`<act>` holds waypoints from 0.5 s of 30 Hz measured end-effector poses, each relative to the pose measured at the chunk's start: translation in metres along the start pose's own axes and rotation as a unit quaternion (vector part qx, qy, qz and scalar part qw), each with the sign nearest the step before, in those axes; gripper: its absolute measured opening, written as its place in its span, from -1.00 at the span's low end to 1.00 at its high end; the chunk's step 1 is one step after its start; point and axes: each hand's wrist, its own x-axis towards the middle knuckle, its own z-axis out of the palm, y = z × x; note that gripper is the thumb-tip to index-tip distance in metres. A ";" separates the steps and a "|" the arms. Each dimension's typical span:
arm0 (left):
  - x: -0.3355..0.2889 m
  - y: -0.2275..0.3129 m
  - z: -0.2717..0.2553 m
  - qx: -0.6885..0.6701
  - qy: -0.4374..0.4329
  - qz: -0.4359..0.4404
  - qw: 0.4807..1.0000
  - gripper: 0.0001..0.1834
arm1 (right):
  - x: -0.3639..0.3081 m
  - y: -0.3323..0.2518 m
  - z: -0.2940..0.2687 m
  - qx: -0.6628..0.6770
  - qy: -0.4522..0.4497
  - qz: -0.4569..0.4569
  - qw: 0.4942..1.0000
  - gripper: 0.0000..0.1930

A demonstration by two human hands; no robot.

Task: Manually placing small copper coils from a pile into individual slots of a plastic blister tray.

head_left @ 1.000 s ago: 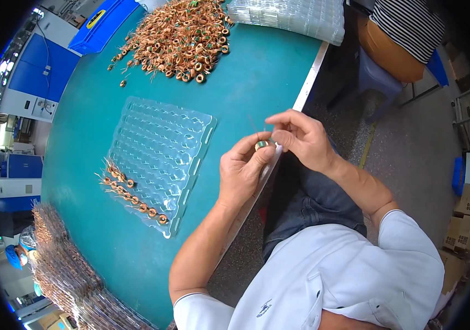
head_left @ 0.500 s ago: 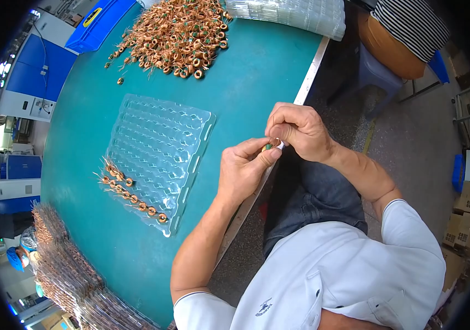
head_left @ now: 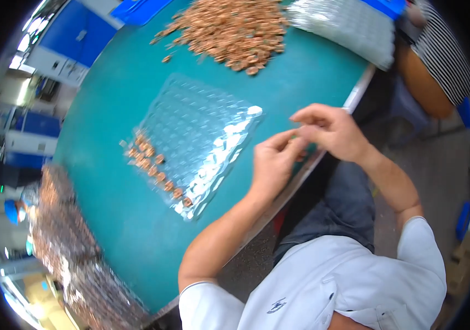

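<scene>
I see both hands meeting just over the near edge of the teal worktop [head_left: 114,110], and between them sits 1 small copper-wound ring coil [head_left: 295,136], mostly hidden by the fingertips. The left hand [head_left: 272,162] has its fingers drawn narrow, thumb and forefinger pinched toward the coil; the right hand [head_left: 331,129] curls over it from the other side, its fingers also close together on or about the same piece, though I cannot tell which hand bears it. I judge the coil light and rigid in its core, but the fine wire around it looks easy to scuff or unwind, so I would take it by the outer rim with 2 fingertips and not by any loose lead. It looks small enough to slip out of a pinch and roll off the edge. To the left lies 1 clear blister tray [head_left: 202,137], thin and flexible, glaring in the light; along its far-left edge I count about 10 to 12 coils seated in pockets [head_left: 155,170], the blur forbidding an exact count, with the rest of the pockets bare. Beyond it spreads 1 loose heap of coils [head_left: 229,30], too many to count. 1 stack of empty trays [head_left: 350,25] rests at the far right corner, near another person in a striped top [head_left: 444,60].
</scene>
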 end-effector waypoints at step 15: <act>-0.018 0.002 -0.043 -0.088 0.049 0.028 0.995 -0.58 | 0.128 -0.057 0.058 -0.038 -0.130 -0.065 0.989 -0.92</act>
